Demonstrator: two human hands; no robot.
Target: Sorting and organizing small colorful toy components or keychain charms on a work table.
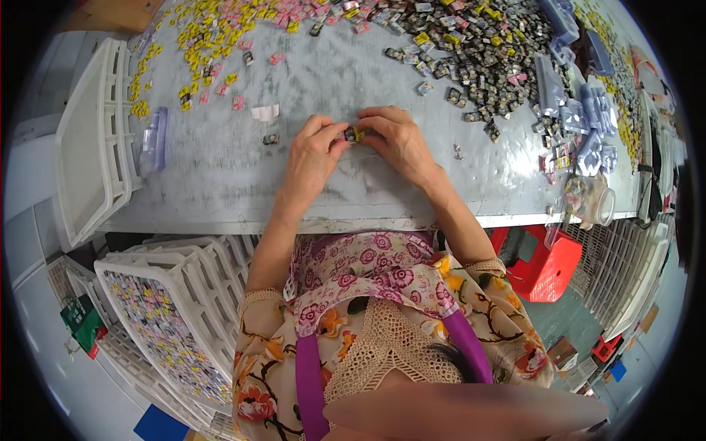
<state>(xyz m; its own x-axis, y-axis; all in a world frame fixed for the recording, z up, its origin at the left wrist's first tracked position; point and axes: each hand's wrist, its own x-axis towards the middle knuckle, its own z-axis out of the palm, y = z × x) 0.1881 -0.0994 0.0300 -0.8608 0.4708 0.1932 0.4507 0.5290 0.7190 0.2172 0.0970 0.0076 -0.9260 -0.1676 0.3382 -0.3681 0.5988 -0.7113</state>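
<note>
My left hand and right hand are both in a narrow pinch on the small pieces between them, over the worktop. I'd do best gripping lightly, steadying one side and squaring the edges.

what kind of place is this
Probably a workshop for assembling or sorting small goods: piles of small yellow, pink and dark pieces cover much of a grey worktable, and white plastic crates sit below it at the left, one holding many similar-looking pieces.
</note>
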